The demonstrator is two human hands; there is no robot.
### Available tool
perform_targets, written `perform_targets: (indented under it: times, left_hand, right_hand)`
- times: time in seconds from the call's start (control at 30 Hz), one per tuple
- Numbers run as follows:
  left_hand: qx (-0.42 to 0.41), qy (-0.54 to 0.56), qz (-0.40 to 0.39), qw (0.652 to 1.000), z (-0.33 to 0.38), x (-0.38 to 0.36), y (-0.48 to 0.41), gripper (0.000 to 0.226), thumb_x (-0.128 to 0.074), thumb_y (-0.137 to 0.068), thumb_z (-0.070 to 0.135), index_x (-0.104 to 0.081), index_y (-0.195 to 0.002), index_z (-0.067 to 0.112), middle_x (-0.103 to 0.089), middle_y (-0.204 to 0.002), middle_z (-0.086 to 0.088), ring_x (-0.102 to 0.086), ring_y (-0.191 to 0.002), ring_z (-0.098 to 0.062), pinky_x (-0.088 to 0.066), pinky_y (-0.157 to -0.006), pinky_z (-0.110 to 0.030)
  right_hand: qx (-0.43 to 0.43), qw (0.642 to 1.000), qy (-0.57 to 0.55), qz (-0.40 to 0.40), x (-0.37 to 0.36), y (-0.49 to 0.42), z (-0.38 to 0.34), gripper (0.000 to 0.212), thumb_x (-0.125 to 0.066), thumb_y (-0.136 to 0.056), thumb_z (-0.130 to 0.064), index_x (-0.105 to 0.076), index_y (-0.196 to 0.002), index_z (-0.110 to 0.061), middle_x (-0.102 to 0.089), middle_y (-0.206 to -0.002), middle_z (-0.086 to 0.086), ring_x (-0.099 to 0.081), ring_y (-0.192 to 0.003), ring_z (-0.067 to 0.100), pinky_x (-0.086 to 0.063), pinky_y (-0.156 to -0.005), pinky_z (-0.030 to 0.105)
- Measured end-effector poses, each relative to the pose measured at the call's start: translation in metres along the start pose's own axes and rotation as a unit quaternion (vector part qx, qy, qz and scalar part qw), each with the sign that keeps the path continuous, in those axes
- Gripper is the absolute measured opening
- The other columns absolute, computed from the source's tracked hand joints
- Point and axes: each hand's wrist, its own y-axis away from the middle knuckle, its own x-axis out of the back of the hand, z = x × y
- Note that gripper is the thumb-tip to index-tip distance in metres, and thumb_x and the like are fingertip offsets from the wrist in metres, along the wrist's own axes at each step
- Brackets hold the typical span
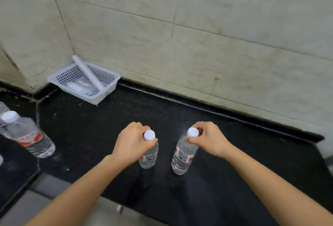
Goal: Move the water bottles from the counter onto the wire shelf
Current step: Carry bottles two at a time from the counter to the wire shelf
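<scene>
Black counter (90, 135) | pale tiled wall (216, 36) | left hand (132, 144) grip pinches left bottle (148, 159) | right hand (209, 139) grip pinches right bottle (182, 157)

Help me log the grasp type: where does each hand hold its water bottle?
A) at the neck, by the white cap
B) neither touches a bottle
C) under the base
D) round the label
A: the left hand pinches the left bottle and the right hand the right bottle at the neck, labels showing below.
</scene>
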Motion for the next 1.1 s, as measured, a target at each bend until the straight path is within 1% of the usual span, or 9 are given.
perform_targets:
  times: [0.17,0.23,0.37,0.53,0.67,0.8,0.9,1.0,1.1]
  left_hand:
    - [-0.060,0.007,-0.009,0.998,0.100,-0.050,0.032,0.020,-0.066,-0.076,0.040,-0.068,-0.076,0.020,-0.054,-0.070,0.002,-0.049,-0.077,-0.015,-0.034,-0.062,-0.027]
    - [-0.071,0.014,0.001,0.997,0.144,-0.067,0.046,0.023,-0.067,-0.074,0.040,-0.068,-0.074,0.016,-0.056,-0.068,-0.002,-0.051,-0.073,-0.018,-0.037,-0.060,-0.029]
    - [-0.120,0.036,0.013,0.992,0.236,-0.095,0.069,0.022,-0.068,-0.072,0.041,-0.068,-0.071,0.019,-0.054,-0.065,0.003,-0.049,-0.069,-0.015,-0.031,-0.055,-0.020]
    - [-0.173,0.072,0.006,0.982,0.349,-0.114,0.085,0.031,-0.067,-0.070,0.043,-0.066,-0.066,0.012,-0.059,-0.063,-0.006,-0.053,-0.063,-0.018,-0.042,-0.057,-0.033]
    - [-0.230,0.124,-0.019,0.965,0.435,-0.124,0.087,0.036,-0.070,-0.070,0.039,-0.056,-0.056,0.009,-0.050,-0.051,-0.004,-0.036,-0.050,-0.010,-0.029,-0.048,-0.027]
    - [-0.281,0.190,-0.030,0.940,0.511,-0.134,0.079,0.033,-0.070,-0.069,0.036,-0.063,-0.065,0.004,-0.047,-0.050,0.002,-0.031,-0.050,-0.004,-0.027,-0.044,-0.020]
    - [-0.293,0.241,-0.033,0.925,0.565,-0.145,0.068,0.028,-0.071,-0.066,0.037,-0.068,-0.071,0.009,-0.056,-0.051,-0.002,-0.035,-0.050,-0.002,-0.031,-0.047,-0.019]
    - [-0.314,0.275,-0.039,0.908,0.618,-0.159,0.054,0.022,-0.073,-0.063,0.039,-0.072,-0.071,0.018,-0.070,-0.065,-0.009,-0.045,-0.050,-0.002,-0.038,-0.051,-0.025]
    - [-0.356,0.268,-0.032,0.895,0.666,-0.178,0.042,0.027,-0.071,-0.063,0.042,-0.071,-0.074,0.018,-0.069,-0.066,-0.006,-0.044,-0.047,0.001,-0.035,-0.047,-0.017]
  right_hand:
    - [-0.007,0.999,-0.001,0.044,0.062,0.088,0.064,0.015,-0.077,-0.067,-0.026,-0.063,-0.071,-0.029,-0.063,-0.070,-0.010,-0.055,-0.063,0.003,-0.043,-0.054,0.019]
    - [-0.001,0.998,0.003,0.065,0.089,0.123,0.088,0.015,-0.076,-0.068,-0.025,-0.062,-0.071,-0.030,-0.060,-0.066,-0.012,-0.053,-0.060,0.002,-0.039,-0.052,0.017]
    - [0.003,0.993,0.002,0.122,0.152,0.190,0.130,0.012,-0.077,-0.069,-0.025,-0.066,-0.075,-0.026,-0.059,-0.064,-0.013,-0.051,-0.057,0.000,-0.034,-0.048,0.012]
    - [0.008,0.981,-0.024,0.193,0.235,0.261,0.163,0.011,-0.076,-0.069,-0.023,-0.065,-0.068,-0.020,-0.052,-0.054,-0.010,-0.042,-0.049,0.001,-0.032,-0.047,0.015]
    - [-0.009,0.966,-0.019,0.258,0.294,0.309,0.185,0.014,-0.077,-0.068,-0.023,-0.065,-0.067,-0.015,-0.048,-0.048,-0.012,-0.040,-0.044,-0.001,-0.031,-0.042,0.014]
    - [-0.022,0.945,-0.026,0.326,0.354,0.348,0.207,0.017,-0.080,-0.066,-0.024,-0.065,-0.061,-0.020,-0.053,-0.049,-0.013,-0.043,-0.047,-0.002,-0.033,-0.047,0.015]
    - [-0.031,0.928,-0.029,0.371,0.397,0.369,0.223,0.016,-0.079,-0.068,-0.025,-0.068,-0.068,-0.013,-0.056,-0.056,-0.004,-0.045,-0.053,0.005,-0.035,-0.054,0.026]
    - [-0.033,0.910,-0.017,0.413,0.434,0.384,0.240,0.025,-0.078,-0.069,-0.025,-0.058,-0.056,-0.018,-0.044,-0.043,-0.012,-0.036,-0.042,-0.001,-0.028,-0.044,0.017]
    - [-0.040,0.900,-0.009,0.433,0.471,0.394,0.263,0.020,-0.078,-0.069,-0.026,-0.065,-0.065,-0.011,-0.047,-0.049,-0.011,-0.039,-0.046,0.003,-0.030,-0.046,0.019]
